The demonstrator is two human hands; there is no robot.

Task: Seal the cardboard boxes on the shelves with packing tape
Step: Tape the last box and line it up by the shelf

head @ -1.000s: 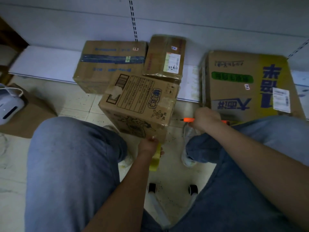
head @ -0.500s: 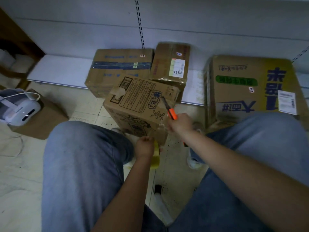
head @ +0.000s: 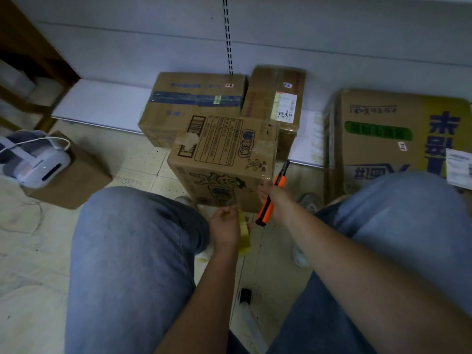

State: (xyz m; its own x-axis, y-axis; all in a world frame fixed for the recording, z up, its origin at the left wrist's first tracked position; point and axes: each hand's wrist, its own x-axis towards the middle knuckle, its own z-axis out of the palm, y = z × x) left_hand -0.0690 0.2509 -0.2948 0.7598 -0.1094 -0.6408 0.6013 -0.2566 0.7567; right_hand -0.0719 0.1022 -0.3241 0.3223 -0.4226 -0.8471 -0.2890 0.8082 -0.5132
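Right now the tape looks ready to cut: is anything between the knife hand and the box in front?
Nothing visible. The right hand with the orange knife is already at the cartoon-printed box, near its right corner.

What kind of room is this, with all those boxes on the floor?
Probably a stockroom or shop storage area. Cardboard boxes with shipping labels sit on a low white shelf below a slotted shelving rail, and the person holds a tape roll and box cutter.

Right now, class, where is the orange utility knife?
In the head view it is right of centre: the right hand holds the orange utility knife at the near right corner of the cartoon-printed box.
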